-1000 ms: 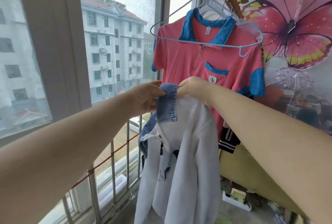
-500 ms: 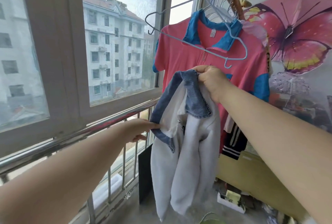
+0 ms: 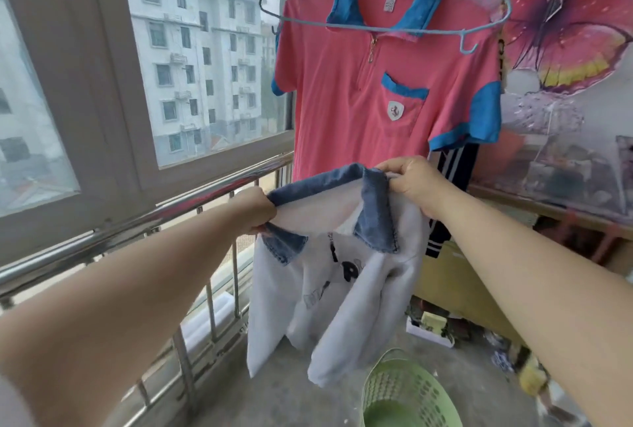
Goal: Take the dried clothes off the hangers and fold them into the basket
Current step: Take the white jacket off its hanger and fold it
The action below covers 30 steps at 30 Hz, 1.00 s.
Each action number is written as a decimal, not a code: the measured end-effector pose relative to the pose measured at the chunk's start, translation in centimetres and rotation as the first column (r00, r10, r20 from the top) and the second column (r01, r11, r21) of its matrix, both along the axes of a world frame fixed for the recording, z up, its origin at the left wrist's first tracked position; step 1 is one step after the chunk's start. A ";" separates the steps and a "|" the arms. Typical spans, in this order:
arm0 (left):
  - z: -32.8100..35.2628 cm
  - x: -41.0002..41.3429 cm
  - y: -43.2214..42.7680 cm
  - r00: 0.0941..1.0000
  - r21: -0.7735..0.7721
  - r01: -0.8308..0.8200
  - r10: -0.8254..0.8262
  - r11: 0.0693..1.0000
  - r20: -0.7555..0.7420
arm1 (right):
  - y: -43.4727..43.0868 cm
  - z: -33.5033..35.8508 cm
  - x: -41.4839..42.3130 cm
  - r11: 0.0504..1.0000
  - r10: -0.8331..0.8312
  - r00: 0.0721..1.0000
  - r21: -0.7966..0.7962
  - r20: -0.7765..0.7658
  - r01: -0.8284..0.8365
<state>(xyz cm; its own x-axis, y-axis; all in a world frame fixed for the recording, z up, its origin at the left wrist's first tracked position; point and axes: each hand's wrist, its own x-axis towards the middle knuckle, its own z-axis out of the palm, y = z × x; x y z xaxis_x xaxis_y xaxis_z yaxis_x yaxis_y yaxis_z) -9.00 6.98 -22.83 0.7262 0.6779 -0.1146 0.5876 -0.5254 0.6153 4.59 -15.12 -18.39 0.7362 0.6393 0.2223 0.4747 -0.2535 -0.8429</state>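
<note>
A white shirt with a denim-blue collar point(image 3: 342, 289) hangs in the air between my hands, off its hanger. My left hand point(image 3: 255, 209) grips the collar's left end and my right hand point(image 3: 412, 185) grips its right end, stretching the collar wide. Behind it a pink polo shirt with blue collar and cuffs point(image 3: 356, 98) hangs on the rail. An empty light-blue hanger point(image 3: 472, 27) dangles in front of the polo. The green laundry basket point(image 3: 404, 392) stands on the floor below the white shirt.
A steel railing point(image 3: 171, 214) and window run along the left. A dark striped garment point(image 3: 448, 207) hangs behind the polo. A butterfly-print sheet point(image 3: 565, 33) covers the right wall, with boxes and clutter point(image 3: 442, 324) on the floor beneath.
My left hand rose from the shirt's side and took hold of the collar's left end. The hands moved apart and lower, spreading the shirt. The view tilted down, revealing the basket.
</note>
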 end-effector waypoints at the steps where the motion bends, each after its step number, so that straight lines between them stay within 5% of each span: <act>1: -0.3 0.0 0.2 1.000 0.011 0.006 -0.006 1.000 -0.016 | -0.5 -1.3 0.0 0.999 0.009 1.000 -0.054 0.010 -0.008; 5: -1.7 0.0 0.3 0.983 -0.119 0.111 -0.126 0.987 -0.131 | -1.4 -6.1 -0.3 0.994 0.027 0.997 -0.108 -0.069 -0.035; 10: -3.5 -0.7 0.1 0.955 -0.181 0.047 -0.097 0.982 -0.280 | -2.3 -9.2 0.3 0.991 -0.053 0.991 -0.127 -0.121 0.038; 14: -5.6 -1.2 1.8 0.879 -0.462 0.285 -0.421 0.840 -0.222 | -3.4 -11.8 0.6 0.987 -0.119 0.976 -0.128 -0.180 0.096; 16: -6.6 -1.7 2.4 0.804 -0.415 0.428 -0.548 0.803 -0.231 | -3.9 -12.2 0.2 0.994 -0.088 0.950 -0.089 -0.301 0.064; 21: -8.5 -1.3 2.5 0.777 0.015 0.544 -0.497 0.839 -0.386 | -4.6 -13.1 0.4 0.994 0.004 0.878 -0.091 -0.478 -0.054; 25: -9.3 -1.7 3.1 0.824 -0.058 0.495 -0.490 0.867 -0.285 | -5.5 -13.2 0.6 0.978 0.194 0.704 0.082 -0.684 -0.190; 28: -9.7 -1.9 3.5 0.842 -0.143 0.475 -0.495 0.868 -0.215 | -5.6 -13.0 0.3 0.943 0.211 0.802 -0.101 -0.559 -0.318; 30: -9.8 -1.9 3.6 0.859 -0.147 0.468 -0.487 0.872 -0.157 | -5.1 -13.2 -0.1 0.938 0.116 0.909 -0.257 -0.401 -0.233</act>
